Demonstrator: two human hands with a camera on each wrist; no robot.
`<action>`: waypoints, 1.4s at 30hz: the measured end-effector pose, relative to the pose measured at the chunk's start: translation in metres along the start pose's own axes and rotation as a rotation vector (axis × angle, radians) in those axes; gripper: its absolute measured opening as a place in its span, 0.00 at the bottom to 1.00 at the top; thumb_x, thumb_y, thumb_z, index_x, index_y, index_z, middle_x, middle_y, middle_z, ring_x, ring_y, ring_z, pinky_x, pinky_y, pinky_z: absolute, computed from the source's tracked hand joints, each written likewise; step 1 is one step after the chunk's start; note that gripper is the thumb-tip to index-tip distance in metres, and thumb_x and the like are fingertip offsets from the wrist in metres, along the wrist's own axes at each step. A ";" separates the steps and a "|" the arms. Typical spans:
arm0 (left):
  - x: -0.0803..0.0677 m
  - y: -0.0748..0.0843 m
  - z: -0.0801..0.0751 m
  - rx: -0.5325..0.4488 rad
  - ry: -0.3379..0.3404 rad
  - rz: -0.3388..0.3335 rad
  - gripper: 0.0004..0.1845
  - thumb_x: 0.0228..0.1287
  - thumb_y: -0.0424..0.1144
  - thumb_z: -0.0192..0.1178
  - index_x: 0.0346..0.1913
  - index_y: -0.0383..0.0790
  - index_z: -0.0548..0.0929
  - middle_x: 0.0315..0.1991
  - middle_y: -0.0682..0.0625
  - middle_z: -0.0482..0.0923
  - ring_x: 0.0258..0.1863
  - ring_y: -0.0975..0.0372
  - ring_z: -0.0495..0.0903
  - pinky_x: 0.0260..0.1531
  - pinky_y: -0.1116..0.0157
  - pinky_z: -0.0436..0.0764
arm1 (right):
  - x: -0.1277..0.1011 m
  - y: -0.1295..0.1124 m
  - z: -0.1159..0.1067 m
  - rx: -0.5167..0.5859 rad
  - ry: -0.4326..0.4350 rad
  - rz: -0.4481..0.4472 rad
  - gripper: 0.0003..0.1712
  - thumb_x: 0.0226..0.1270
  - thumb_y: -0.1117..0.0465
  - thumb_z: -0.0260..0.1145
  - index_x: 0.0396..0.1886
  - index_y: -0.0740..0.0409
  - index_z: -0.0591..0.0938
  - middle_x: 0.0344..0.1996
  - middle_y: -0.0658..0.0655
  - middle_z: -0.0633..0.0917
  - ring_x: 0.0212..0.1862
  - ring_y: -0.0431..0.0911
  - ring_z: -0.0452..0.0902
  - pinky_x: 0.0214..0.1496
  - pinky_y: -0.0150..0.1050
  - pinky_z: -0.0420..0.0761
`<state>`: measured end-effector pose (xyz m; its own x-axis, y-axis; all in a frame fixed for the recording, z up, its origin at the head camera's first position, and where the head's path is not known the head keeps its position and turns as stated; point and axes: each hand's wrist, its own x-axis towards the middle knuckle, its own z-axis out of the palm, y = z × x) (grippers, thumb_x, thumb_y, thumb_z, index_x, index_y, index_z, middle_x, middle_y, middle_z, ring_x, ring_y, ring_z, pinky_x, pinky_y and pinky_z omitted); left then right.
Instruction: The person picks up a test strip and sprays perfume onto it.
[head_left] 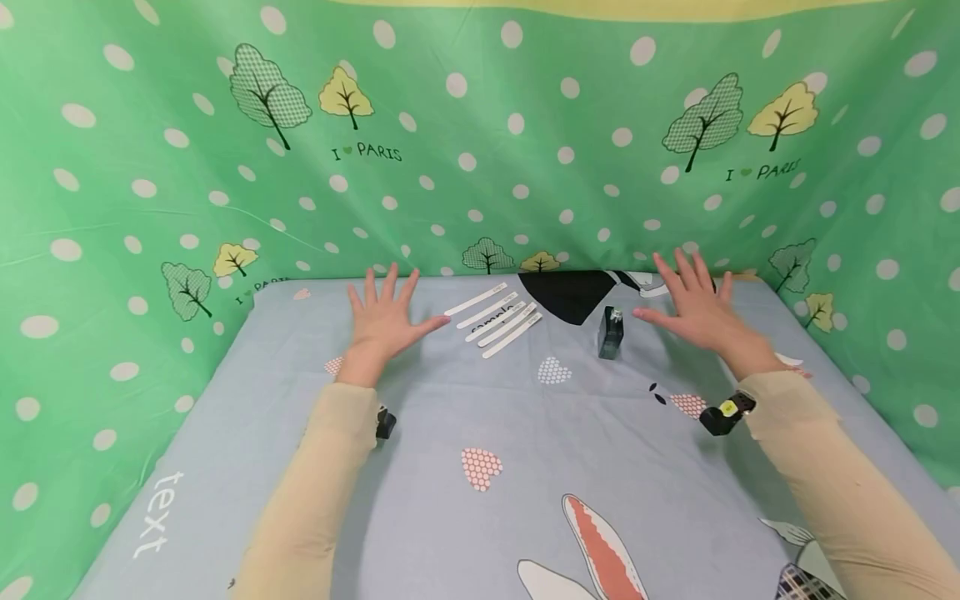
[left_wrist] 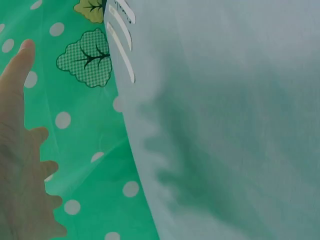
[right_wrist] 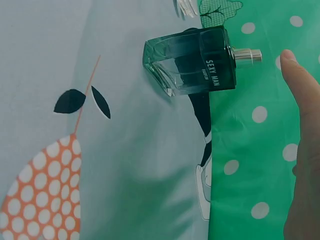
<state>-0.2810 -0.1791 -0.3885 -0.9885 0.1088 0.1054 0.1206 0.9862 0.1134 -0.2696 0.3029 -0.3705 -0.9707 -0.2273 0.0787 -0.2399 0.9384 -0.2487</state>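
Both hands are spread above the cloth-covered table, holding nothing. The left hand [head_left: 382, 321] has its fingers fanned out, its thumb tip close to several white paper strips [head_left: 487, 304] in the head view. Those strips lie side by side at a slant, with small print at one end. To their right, a dark green glass perfume bottle [head_left: 611, 332] stands upright; in the right wrist view the bottle [right_wrist: 192, 62] shows a silver spray neck and the words "SEXY MAN". The right hand [head_left: 697, 308], fingers spread, is just right of the bottle, its thumb pointing toward it without visible contact.
A grey-blue printed cloth [head_left: 435, 400] with hearts and rabbit ears covers the table. Behind it hangs a green dotted curtain [head_left: 450, 183], meeting the table's far edge. A small black camera [head_left: 723, 417] sits at the right wrist, another [head_left: 386, 422] at the left.
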 end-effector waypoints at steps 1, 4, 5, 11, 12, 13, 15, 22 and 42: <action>0.000 0.001 0.000 0.003 -0.005 0.000 0.58 0.53 0.84 0.43 0.81 0.57 0.44 0.82 0.44 0.36 0.80 0.38 0.31 0.72 0.30 0.31 | 0.000 -0.001 0.000 -0.002 -0.003 -0.001 0.58 0.66 0.26 0.54 0.80 0.39 0.32 0.80 0.61 0.31 0.79 0.61 0.15 0.66 0.80 0.21; 0.001 0.004 0.003 0.004 -0.013 0.000 0.57 0.53 0.84 0.43 0.81 0.58 0.43 0.82 0.44 0.36 0.80 0.38 0.32 0.72 0.30 0.33 | 0.000 -0.005 0.000 -0.010 -0.015 -0.002 0.58 0.66 0.26 0.54 0.80 0.40 0.32 0.80 0.60 0.30 0.79 0.61 0.16 0.67 0.80 0.22; 0.001 0.005 0.004 0.002 -0.013 0.003 0.57 0.53 0.84 0.44 0.81 0.58 0.43 0.82 0.44 0.36 0.80 0.38 0.33 0.72 0.30 0.33 | 0.000 -0.006 0.000 -0.011 -0.018 -0.003 0.58 0.66 0.26 0.54 0.80 0.40 0.32 0.80 0.60 0.30 0.79 0.62 0.17 0.67 0.80 0.22; 0.002 0.011 0.009 -0.014 -0.027 0.020 0.58 0.53 0.84 0.43 0.81 0.57 0.42 0.82 0.44 0.37 0.79 0.37 0.33 0.73 0.31 0.35 | 0.001 -0.009 0.003 -0.010 -0.035 -0.013 0.58 0.66 0.26 0.54 0.80 0.38 0.31 0.80 0.59 0.30 0.79 0.62 0.18 0.68 0.79 0.22; 0.002 0.012 0.010 -0.024 -0.034 0.020 0.58 0.53 0.84 0.43 0.81 0.57 0.42 0.82 0.44 0.37 0.80 0.38 0.33 0.74 0.32 0.36 | 0.002 -0.009 0.004 -0.008 -0.036 -0.015 0.58 0.66 0.26 0.54 0.80 0.37 0.31 0.80 0.59 0.31 0.79 0.62 0.18 0.68 0.79 0.22; 0.002 0.013 0.010 -0.034 -0.039 0.021 0.58 0.53 0.84 0.44 0.81 0.57 0.43 0.82 0.43 0.37 0.80 0.38 0.34 0.74 0.32 0.37 | 0.002 -0.009 0.005 -0.006 -0.037 -0.016 0.58 0.66 0.26 0.54 0.80 0.36 0.30 0.80 0.59 0.31 0.79 0.62 0.18 0.68 0.79 0.22; 0.001 0.015 0.012 -0.053 -0.050 0.027 0.58 0.54 0.83 0.45 0.81 0.55 0.43 0.82 0.43 0.37 0.80 0.38 0.37 0.75 0.34 0.41 | 0.003 -0.009 0.007 -0.004 -0.033 -0.018 0.58 0.66 0.26 0.54 0.80 0.36 0.30 0.81 0.60 0.32 0.80 0.62 0.19 0.68 0.79 0.22; 0.001 0.023 0.015 -0.073 -0.071 0.049 0.57 0.55 0.82 0.47 0.81 0.53 0.45 0.82 0.43 0.38 0.79 0.40 0.45 0.76 0.38 0.49 | 0.004 -0.011 0.010 -0.005 -0.022 -0.017 0.59 0.64 0.25 0.55 0.80 0.37 0.33 0.81 0.63 0.38 0.80 0.65 0.28 0.70 0.79 0.29; -0.006 0.052 0.022 -0.221 -0.084 0.099 0.57 0.56 0.77 0.54 0.80 0.49 0.50 0.81 0.43 0.47 0.79 0.46 0.53 0.76 0.46 0.59 | 0.003 -0.015 0.023 -0.012 -0.013 -0.073 0.63 0.58 0.29 0.65 0.82 0.51 0.45 0.80 0.67 0.46 0.80 0.67 0.35 0.76 0.72 0.41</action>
<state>-0.2713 -0.1258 -0.4051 -0.9739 0.2225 0.0454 0.2251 0.9201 0.3205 -0.2692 0.2817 -0.3890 -0.9506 -0.2988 0.0839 -0.3102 0.9221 -0.2313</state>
